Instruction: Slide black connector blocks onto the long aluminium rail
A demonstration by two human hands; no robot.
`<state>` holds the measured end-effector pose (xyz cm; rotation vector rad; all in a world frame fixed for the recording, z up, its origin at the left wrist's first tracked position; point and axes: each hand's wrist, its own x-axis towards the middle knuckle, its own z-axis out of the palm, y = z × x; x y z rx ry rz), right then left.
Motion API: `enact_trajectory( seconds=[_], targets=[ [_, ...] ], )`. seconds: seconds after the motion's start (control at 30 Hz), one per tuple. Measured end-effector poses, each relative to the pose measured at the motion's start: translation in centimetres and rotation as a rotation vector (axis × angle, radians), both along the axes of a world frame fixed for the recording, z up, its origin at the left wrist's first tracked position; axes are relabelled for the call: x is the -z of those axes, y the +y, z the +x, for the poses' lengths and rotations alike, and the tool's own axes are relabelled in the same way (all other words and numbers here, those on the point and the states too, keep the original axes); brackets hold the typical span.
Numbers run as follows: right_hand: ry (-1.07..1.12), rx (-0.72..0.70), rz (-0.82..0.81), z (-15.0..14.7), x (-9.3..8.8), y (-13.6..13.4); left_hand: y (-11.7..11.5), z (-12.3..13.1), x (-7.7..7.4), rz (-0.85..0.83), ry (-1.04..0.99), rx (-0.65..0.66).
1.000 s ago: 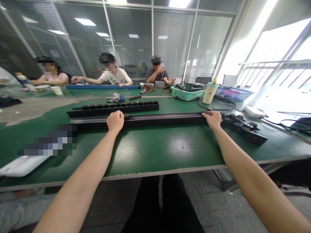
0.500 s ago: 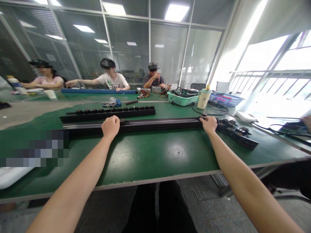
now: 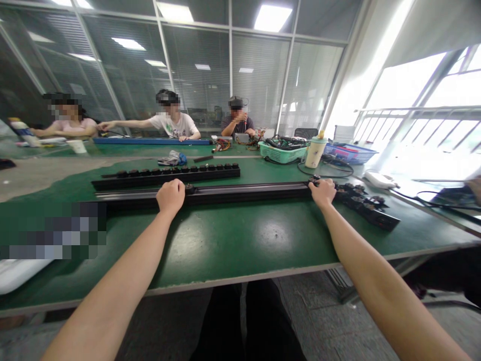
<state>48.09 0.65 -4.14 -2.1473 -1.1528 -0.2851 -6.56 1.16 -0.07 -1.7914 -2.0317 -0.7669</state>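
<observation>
"Where's the long black rail [image 3: 244,190] lying?"

"Flat on the green desk [image 3: 263,240], at the desk's middle. Its long axis runs left to right, square to the wearer's forearms, and its left end disappears under a pixelated patch."

"And the grip on it?"

"Both hands are pressed closed on top. The left hand [image 3: 171,196] curls over the rail left of centre, and the right hand [image 3: 322,193] closes on it near the right end, beside a small black knob [image 3: 314,177]. Neither hand is spread."

"What's around it?"

"At 12 o'clock, just apart and parallel, lies a shorter rail topped with black knobs [image 3: 165,173]. At 3 o'clock, touching the right end, a knobbed black strip [image 3: 364,205] angles toward the desk's front edge."

"Further out?"

"At 1 o'clock sit a green basket of cables [image 3: 272,153] and a cream bottle [image 3: 314,153]. At 11 o'clock, a co-worker in a white T-shirt [image 3: 175,128] sits across the desk."
</observation>
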Motion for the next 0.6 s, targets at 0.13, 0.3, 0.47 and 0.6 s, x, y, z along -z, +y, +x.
enact_trajectory(
  seconds=[0.13,0.3,0.47,0.6],
  targets=[
    [-0.001,0.012,-0.002,0.04,0.02,-0.02,0.14,-0.09,0.1,0.001,0.001,0.001],
    [0.012,0.028,0.02,-0.04,-0.11,-0.3,0.19,-0.07,0.16,0.007,0.009,-0.008],
    [0.024,0.052,0.027,-0.32,-0.38,-0.67,0.19,-0.04,0.14,0.005,0.015,-0.019],
    [0.065,0.074,0.026,-0.25,-0.58,-0.77,0.11,0.01,0.02,0.002,0.013,-0.016]
  ],
)
